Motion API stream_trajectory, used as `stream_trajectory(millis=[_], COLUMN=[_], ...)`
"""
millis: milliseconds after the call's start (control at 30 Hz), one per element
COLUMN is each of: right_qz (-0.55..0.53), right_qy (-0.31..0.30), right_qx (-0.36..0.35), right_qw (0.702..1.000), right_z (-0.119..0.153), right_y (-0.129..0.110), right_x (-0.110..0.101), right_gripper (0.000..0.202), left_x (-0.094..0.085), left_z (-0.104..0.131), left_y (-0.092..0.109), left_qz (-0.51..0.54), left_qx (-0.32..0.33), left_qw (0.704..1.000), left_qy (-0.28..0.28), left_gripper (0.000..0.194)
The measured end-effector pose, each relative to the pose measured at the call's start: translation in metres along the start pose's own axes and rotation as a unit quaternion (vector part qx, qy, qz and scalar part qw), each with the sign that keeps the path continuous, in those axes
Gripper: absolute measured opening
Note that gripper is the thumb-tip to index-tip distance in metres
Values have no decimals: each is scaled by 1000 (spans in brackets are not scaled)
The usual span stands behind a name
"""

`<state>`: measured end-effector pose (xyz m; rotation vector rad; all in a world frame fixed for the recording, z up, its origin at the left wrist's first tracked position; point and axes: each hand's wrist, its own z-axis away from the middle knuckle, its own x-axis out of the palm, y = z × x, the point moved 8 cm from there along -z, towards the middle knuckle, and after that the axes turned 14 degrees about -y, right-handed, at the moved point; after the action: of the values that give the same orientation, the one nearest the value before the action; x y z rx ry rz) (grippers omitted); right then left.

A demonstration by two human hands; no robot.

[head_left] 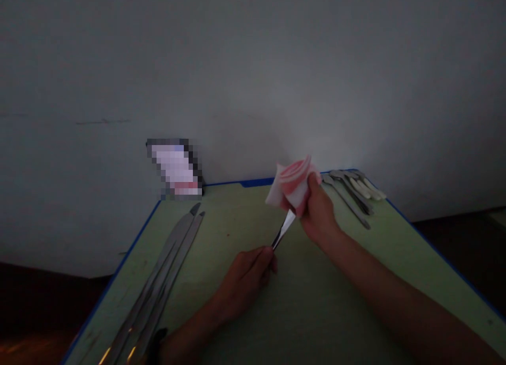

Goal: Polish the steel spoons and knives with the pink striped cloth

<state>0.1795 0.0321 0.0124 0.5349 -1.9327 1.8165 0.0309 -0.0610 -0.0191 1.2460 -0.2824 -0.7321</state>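
My left hand (253,272) is closed round the lower end of a shiny metal piece of cutlery (285,225), which slants up and to the right. Its upper end goes into a pink and white cloth (294,183), so I cannot tell its exact kind. My right hand (320,209) is closed on the bunched cloth, which is wrapped about that end. Both hands are above the middle of the pale green table (316,301).
Several long knives (169,259) lie side by side along the table's left side. More cutlery (351,191), some with white handles, lies at the back right. A blurred-out phone (176,167) leans on the grey wall (245,80). Blue edging (435,243) borders the tabletop.
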Motion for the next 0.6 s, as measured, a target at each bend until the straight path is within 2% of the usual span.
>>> stream_trajectory(millis=[67,200,267,333,433,500,600], right_qz=[-65,-113,-116,-113,-85,-52,16], right_qy=[-21,-159,-178,-156,-76,-34,-10], right_qx=[8,46,62,74,75,40,-35], right_qw=[998,980,975,978,991,997,999], right_z=[-1,10,16,18,14,10,9], right_y=[-11,-22,-19,-13,-6,-10,-21], right_x=[9,45,53,53,38,25,14], right_gripper=[32,54,54,43,31,30,34], left_x=[0,-3,-3,-3,-2,-1,2], left_z=[0,-2,-4,-5,-4,-3,-2], left_y=[0,-2,-6,-7,-1,3,2], left_qz=[9,68,100,101,28,-17,-21], left_qx=[4,21,22,22,27,27,19], left_qw=[1000,997,995,995,999,999,999], left_qy=[-2,8,7,5,3,-2,-21], left_gripper=[43,41,40,41,41,42,43])
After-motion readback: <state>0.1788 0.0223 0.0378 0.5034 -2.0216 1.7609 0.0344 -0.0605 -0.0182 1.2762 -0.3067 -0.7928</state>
